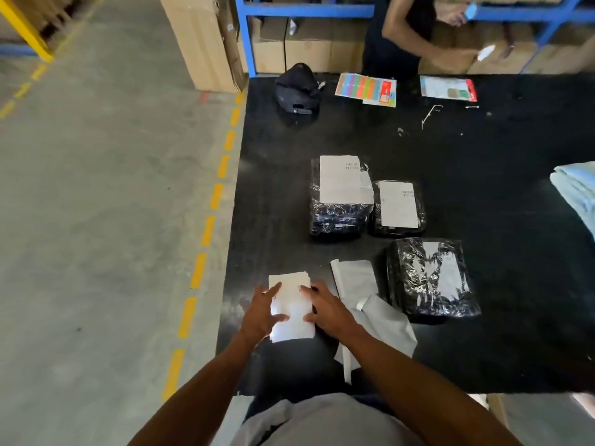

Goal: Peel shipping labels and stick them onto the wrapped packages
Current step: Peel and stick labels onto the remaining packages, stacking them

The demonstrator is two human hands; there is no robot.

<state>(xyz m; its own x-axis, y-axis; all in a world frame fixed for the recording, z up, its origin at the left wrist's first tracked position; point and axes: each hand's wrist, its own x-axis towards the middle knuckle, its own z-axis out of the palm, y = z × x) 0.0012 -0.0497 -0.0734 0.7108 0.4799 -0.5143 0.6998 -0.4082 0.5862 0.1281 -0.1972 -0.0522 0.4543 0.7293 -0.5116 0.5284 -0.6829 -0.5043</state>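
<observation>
A small stack of white shipping labels [291, 309] lies near the front left of the black table [483, 162]. My left hand [262, 312] rests on its left edge with fingers spread, thumb on the paper. My right hand [325, 309] lies on its right edge, fingers loosely bent over the sheet. Two plastic-wrapped dark packages [338, 201] [399, 207] stand further back, each with a white label on top. A third wrapped package [431, 278] sits to the right of my hands, with no label on it.
Peeled backing sheets [370, 304] lie between my right hand and the third package. A black cap [299, 88], colourful sticker sheets [367, 88] and a packet [447, 88] lie at the back. Another person [405, 33] stands behind the table. Light blue cloth [576, 191] sits at the right edge.
</observation>
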